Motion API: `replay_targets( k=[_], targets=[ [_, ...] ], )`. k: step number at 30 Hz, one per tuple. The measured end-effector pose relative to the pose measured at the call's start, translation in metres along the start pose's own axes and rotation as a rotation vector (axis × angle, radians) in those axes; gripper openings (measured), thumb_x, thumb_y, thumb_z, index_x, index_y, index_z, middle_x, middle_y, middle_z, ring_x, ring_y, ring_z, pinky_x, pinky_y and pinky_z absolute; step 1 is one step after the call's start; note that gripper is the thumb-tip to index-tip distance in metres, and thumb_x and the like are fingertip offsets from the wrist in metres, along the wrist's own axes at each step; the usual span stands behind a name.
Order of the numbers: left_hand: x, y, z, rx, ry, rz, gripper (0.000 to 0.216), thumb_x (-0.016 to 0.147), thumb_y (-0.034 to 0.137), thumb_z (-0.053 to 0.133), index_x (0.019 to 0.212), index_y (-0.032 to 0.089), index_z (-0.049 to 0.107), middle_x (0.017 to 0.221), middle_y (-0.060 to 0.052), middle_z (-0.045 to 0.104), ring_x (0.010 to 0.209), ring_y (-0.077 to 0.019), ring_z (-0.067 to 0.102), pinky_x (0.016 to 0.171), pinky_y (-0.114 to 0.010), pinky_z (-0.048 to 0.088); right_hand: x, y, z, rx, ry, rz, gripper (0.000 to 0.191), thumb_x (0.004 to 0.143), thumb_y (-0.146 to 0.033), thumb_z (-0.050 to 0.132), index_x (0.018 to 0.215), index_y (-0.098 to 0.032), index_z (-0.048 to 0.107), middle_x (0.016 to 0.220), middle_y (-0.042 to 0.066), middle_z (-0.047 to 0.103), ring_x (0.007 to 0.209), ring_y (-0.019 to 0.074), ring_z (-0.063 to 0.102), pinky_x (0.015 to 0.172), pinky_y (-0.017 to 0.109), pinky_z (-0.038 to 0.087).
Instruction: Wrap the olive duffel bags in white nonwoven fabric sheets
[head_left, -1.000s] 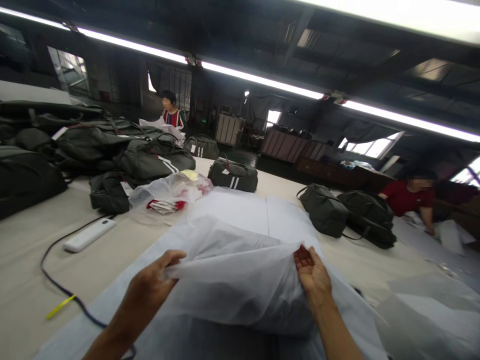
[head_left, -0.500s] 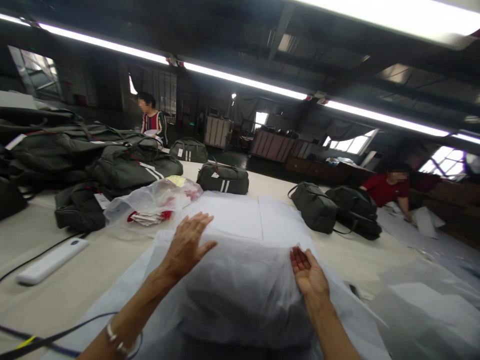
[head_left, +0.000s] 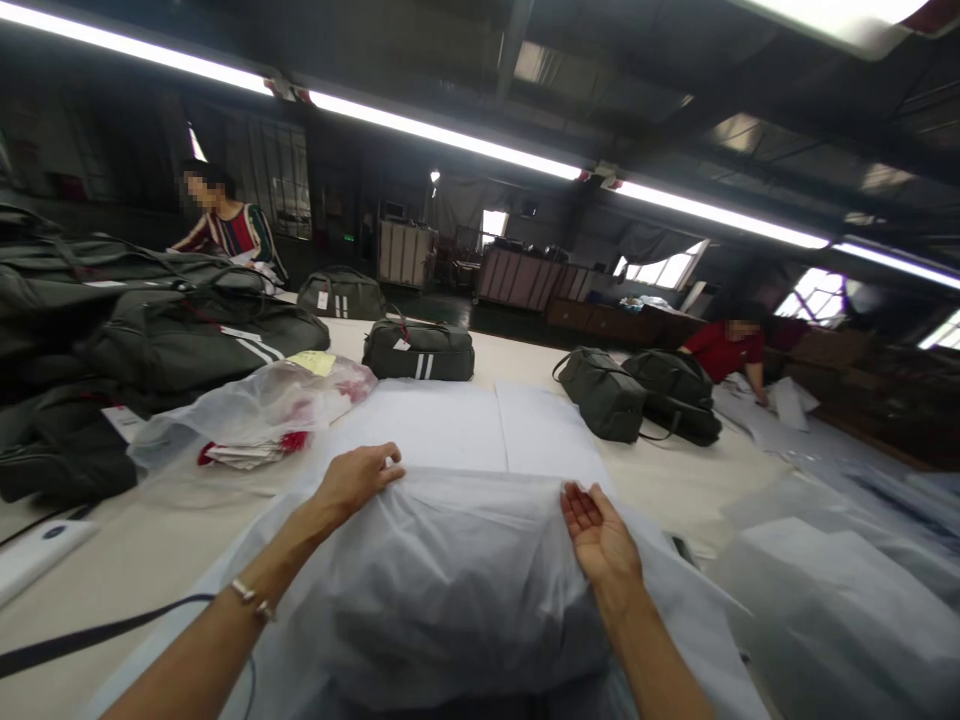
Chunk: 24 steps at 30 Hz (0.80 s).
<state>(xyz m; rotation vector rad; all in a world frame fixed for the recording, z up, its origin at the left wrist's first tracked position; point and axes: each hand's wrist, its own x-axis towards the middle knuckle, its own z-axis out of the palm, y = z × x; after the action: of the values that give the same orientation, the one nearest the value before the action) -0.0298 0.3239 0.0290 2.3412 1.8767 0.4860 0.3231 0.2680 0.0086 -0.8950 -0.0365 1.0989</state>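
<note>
My left hand (head_left: 361, 478) is closed on the upper left of a translucent white plastic sheet (head_left: 472, 560), its fingers curled over the edge. My right hand (head_left: 602, 538), palm turned up, has its fingers at the same edge on the right, where the sheet gathers at the fingertips. Between the hands the edge runs nearly straight, with creases falling from it. A dark bulky shape shows faintly through the sheet, low in front of me. Beyond the edge lie flat white sheets (head_left: 442, 425) with a seam between them.
Dark green duffel bags (head_left: 420, 350) stand across the table, several heaped at left and two (head_left: 604, 392) at right. A clear plastic bag (head_left: 247, 410) with tags lies left. Nearby is a white device (head_left: 45, 555). Translucent sheets (head_left: 832, 600) lie right. Two co-workers (head_left: 232, 225) stand farther off.
My left hand has gone from spread fingers above the sheet to gripping its edge. The edge between the hands is pulled straighter. The view has shifted slightly to the right.
</note>
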Motion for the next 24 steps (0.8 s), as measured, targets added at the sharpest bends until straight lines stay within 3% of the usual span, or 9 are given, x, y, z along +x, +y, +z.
replay_targets(
  k=[4,6,7,9,12,16,20,22,24],
  targets=[
    [-0.019,0.022,-0.017,0.128,0.315,0.019,0.029,0.092,0.023,0.048,0.116,0.014,0.062,0.108,-0.016,0.068,0.1,-0.0331,0.063,0.09,-0.047,0.044,0.002,0.001,0.002,-0.008,0.017,-0.002,0.006,0.088,-0.01,0.057,0.084,-0.014,0.059,0.072,0.004,0.071,0.07,0.0147,0.072,0.066,0.026,0.062],
    [-0.04,0.052,-0.017,0.052,0.476,0.182,0.029,0.096,0.028,0.044,0.118,0.018,0.061,0.108,-0.012,0.069,0.097,-0.0286,0.064,0.088,-0.043,0.047,0.002,0.001,0.004,-0.019,0.017,-0.002,0.006,0.088,-0.01,0.057,0.085,-0.015,0.058,0.071,0.004,0.071,0.069,0.015,0.072,0.065,0.026,0.062],
    [-0.05,0.07,-0.013,-0.032,0.48,0.317,0.028,0.097,0.031,0.044,0.118,0.021,0.061,0.109,-0.009,0.069,0.097,-0.0253,0.065,0.087,-0.039,0.049,0.002,0.002,0.005,-0.025,0.016,-0.004,0.006,0.088,-0.01,0.058,0.085,-0.015,0.058,0.07,0.004,0.071,0.068,0.0151,0.072,0.065,0.026,0.062],
    [-0.065,0.108,0.005,-0.174,0.3,0.592,0.03,0.097,0.034,0.047,0.124,0.025,0.057,0.12,-0.006,0.067,0.108,-0.0208,0.063,0.093,-0.033,0.049,0.002,0.003,0.007,-0.039,0.013,-0.01,0.005,0.088,-0.011,0.058,0.086,-0.016,0.057,0.07,0.003,0.071,0.068,0.0149,0.072,0.066,0.026,0.062],
    [-0.061,0.155,0.048,-0.182,0.011,0.78,0.059,0.089,0.057,0.055,0.139,0.026,0.045,0.144,-0.008,0.052,0.133,-0.0276,0.046,0.111,-0.047,0.037,0.003,0.004,0.008,-0.063,0.002,-0.007,0.005,0.087,-0.012,0.059,0.088,-0.016,0.056,0.07,0.002,0.071,0.068,0.0136,0.071,0.067,0.025,0.061],
    [-0.018,0.18,0.087,-0.118,-0.197,0.697,0.08,0.084,0.068,0.054,0.147,0.021,0.036,0.154,-0.016,0.036,0.143,-0.0362,0.03,0.113,-0.066,0.024,0.007,-0.001,0.009,-0.113,-0.055,0.061,0.002,0.09,-0.014,0.056,0.091,-0.016,0.056,0.077,0.005,0.072,0.073,0.0144,0.072,0.069,0.026,0.06],
    [0.008,0.185,0.084,-0.101,-0.265,0.621,0.074,0.089,0.057,0.053,0.15,0.022,0.03,0.155,-0.016,0.033,0.142,-0.0382,0.031,0.109,-0.069,0.027,0.005,-0.024,0.005,-0.175,-0.172,0.173,0.012,0.089,-0.018,0.059,0.099,-0.011,0.06,0.098,0.015,0.071,0.09,0.0203,0.072,0.075,0.032,0.061],
    [0.01,0.185,0.081,-0.109,-0.267,0.602,0.071,0.089,0.053,0.053,0.15,0.024,0.031,0.155,-0.016,0.034,0.141,-0.038,0.033,0.108,-0.068,0.03,-0.002,-0.042,-0.005,-0.244,-0.254,0.103,0.022,0.083,-0.018,0.068,0.102,-0.01,0.062,0.103,0.015,0.07,0.094,0.0215,0.071,0.079,0.032,0.06],
    [0.01,0.184,0.083,-0.118,-0.253,0.591,0.068,0.089,0.051,0.054,0.149,0.026,0.033,0.154,-0.015,0.036,0.14,-0.0369,0.034,0.108,-0.065,0.032,-0.012,-0.061,-0.024,-0.335,-0.277,-0.095,0.033,0.075,-0.023,0.077,0.102,-0.011,0.064,0.101,0.013,0.071,0.092,0.0221,0.071,0.078,0.031,0.06]
  ],
)
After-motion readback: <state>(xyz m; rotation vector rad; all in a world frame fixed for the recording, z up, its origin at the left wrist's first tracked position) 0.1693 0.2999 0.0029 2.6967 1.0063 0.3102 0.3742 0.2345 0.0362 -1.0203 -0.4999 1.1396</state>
